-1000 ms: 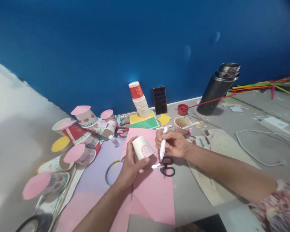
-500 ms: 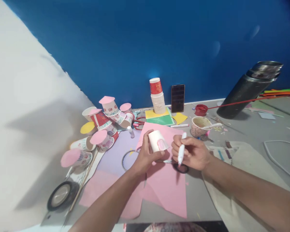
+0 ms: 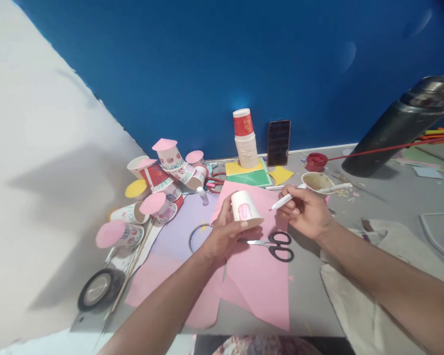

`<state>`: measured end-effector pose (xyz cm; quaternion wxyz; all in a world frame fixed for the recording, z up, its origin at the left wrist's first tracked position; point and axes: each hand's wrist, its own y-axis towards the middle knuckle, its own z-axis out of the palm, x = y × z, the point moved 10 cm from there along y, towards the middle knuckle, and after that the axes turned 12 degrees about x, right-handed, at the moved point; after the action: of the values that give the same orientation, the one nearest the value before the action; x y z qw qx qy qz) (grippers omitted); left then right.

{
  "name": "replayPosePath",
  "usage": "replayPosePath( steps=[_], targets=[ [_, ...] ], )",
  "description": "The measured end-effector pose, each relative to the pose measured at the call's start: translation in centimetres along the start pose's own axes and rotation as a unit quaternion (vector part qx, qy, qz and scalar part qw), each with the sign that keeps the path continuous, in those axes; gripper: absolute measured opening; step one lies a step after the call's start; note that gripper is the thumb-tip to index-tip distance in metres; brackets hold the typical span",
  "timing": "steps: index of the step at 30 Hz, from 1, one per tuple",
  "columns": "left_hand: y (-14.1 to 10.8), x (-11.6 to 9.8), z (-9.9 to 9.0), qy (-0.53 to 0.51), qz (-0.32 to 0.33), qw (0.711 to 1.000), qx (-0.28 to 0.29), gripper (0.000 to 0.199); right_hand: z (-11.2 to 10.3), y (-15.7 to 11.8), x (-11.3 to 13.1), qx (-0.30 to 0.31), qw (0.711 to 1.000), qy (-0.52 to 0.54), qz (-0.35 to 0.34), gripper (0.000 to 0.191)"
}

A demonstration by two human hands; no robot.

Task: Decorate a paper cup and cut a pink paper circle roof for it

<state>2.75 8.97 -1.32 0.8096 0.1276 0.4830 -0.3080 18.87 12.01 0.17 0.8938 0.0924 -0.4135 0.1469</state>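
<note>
My left hand (image 3: 224, 229) is wrapped round a white paper cup (image 3: 246, 207), which is tilted and has a pink arch-shaped drawing on its side. In my right hand (image 3: 307, 209) is a white marker (image 3: 285, 199), its pink tip pointing left toward the cup but apart from it. Below the cup, black-handled scissors (image 3: 281, 246) lie on pink paper (image 3: 257, 291). To the left stand several decorated paper cups (image 3: 170, 158), some with pink paper cone roofs. A purple sheet (image 3: 177, 231) lies beside the pink paper.
At the back, a stack of paper cups (image 3: 247, 148) stands near a phone (image 3: 278, 143). A paint-stained cup (image 3: 316, 182) and a black flask (image 3: 392, 128) are on the right, near a cloth (image 3: 385, 276). A tape roll (image 3: 98, 291) lies at the left.
My right hand has turned the marker from nearly upright to slanted, tip toward the cup, and moved up and right, uncovering the scissors handles. The cup has turned, showing the pink drawing more fully.
</note>
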Motion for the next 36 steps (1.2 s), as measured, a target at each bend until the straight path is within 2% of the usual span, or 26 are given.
replayPosePath(
  steps=[4, 8, 11, 16, 21, 25, 30, 33, 36],
  targets=[
    [0.0, -0.2, 0.3, 0.034, 0.017, 0.999, -0.002, 0.094, -1.7, -0.3, 0.7, -0.046, 0.998, -0.020, -0.026, 0.036],
    [-0.1, 0.0, 0.4, 0.053, 0.012, 0.999, 0.007, 0.096, -1.9, -1.0, 2.2, -0.094, 0.991, -0.067, -0.063, 0.033],
    [-0.1, 0.2, 0.3, 0.026, 0.003, 0.999, 0.021, 0.100, -1.2, -1.8, 4.0, -0.118, 0.974, -0.160, -0.110, 0.034],
    [0.4, 0.5, 1.2, -0.025, -0.003, 0.997, 0.072, 0.107, 0.5, -2.9, 5.1, -0.087, 0.944, -0.284, -0.146, 0.025],
    [0.5, 0.4, 1.2, -0.031, 0.009, 0.997, 0.068, 0.099, 1.9, -3.8, 5.6, -0.066, 0.917, -0.356, -0.169, 0.020],
    [0.5, 0.4, 1.2, -0.047, 0.007, 0.997, 0.065, 0.097, 2.1, -3.9, 5.9, -0.058, 0.915, -0.358, -0.176, 0.025],
    [0.5, 0.3, 1.0, -0.049, 0.009, 0.997, 0.054, 0.096, 1.5, -3.6, 5.9, -0.061, 0.935, -0.305, -0.169, 0.031],
    [0.6, 0.3, 0.9, -0.041, 0.012, 0.998, 0.051, 0.094, 1.5, -3.3, 6.0, -0.062, 0.945, -0.269, -0.176, 0.028],
    [0.7, 0.3, 1.2, -0.039, 0.007, 0.997, 0.068, 0.092, 1.5, -3.1, 5.9, -0.068, 0.938, -0.291, -0.173, 0.025]
  ],
)
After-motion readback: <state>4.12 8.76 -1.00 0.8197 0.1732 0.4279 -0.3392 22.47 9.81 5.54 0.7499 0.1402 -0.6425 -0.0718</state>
